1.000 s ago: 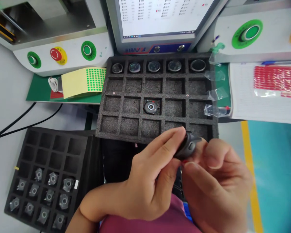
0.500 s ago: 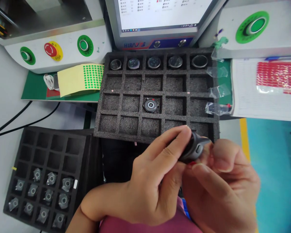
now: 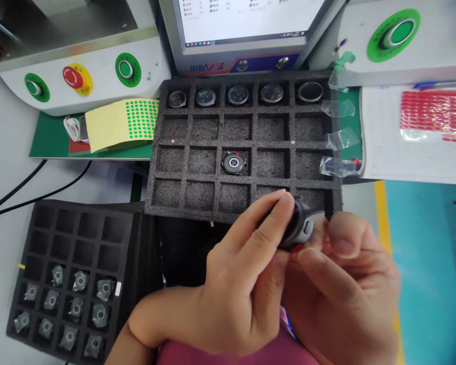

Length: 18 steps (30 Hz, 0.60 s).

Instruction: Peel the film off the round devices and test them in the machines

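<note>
A dark grey smartwatch case (image 3: 303,227) is tilted on its edge between my hands, its side button facing me. My left hand (image 3: 247,274) is closed round its left side, fingers over the top and thumb beneath. Fingers of my right hand (image 3: 345,279) are closed at the watch's lower right edge, where a small red piece (image 3: 297,248) shows by the fingertips. Behind the hands lies a foam tray (image 3: 201,195). One watch case (image 3: 234,162) rests back side up in its third row, with a red mark on it. Several watches (image 3: 238,95) fill the back row, screens up.
At lower left, a second foam tray (image 3: 87,223) holds several plastic-wrapped parts. A monitor (image 3: 247,30) stands behind. Machine panels carry a red stop button (image 3: 73,77) and green buttons. Green dot stickers (image 3: 141,119) lie left, red stickers (image 3: 435,111) right. Clear film pieces (image 3: 336,166) cling to the tray's right edge.
The watch and both hands have shifted slightly to the left, and the watch has turned a little. My grip is unchanged. The whole view has moved slightly.
</note>
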Tool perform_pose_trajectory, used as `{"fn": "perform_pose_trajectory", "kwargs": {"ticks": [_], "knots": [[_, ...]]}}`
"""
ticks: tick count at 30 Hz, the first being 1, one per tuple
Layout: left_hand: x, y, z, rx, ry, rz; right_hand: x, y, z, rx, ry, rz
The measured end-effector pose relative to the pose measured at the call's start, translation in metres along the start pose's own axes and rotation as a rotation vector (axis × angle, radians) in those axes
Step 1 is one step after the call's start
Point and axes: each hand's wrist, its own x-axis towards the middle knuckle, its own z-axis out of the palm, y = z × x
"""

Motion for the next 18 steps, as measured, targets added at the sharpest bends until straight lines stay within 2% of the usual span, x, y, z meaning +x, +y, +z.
{"fn": "perform_pose_trajectory", "kwargs": {"ticks": [7,14,16,18], "knots": [[0.002,0.001,-0.002,-0.026,-0.023,-0.006,-0.001,-0.001,0.002,0.016,0.018,0.026],[0.004,0.007,-0.006,0.08,-0.036,-0.002,-0.001,0.002,0.003,0.151,-0.029,0.076],[0.004,0.01,-0.01,0.088,-0.032,-0.065,0.0,0.006,0.004,0.233,-0.034,0.093],[0.003,0.011,-0.013,0.022,-0.043,-0.258,0.002,0.011,0.005,0.304,-0.045,0.094]]}}
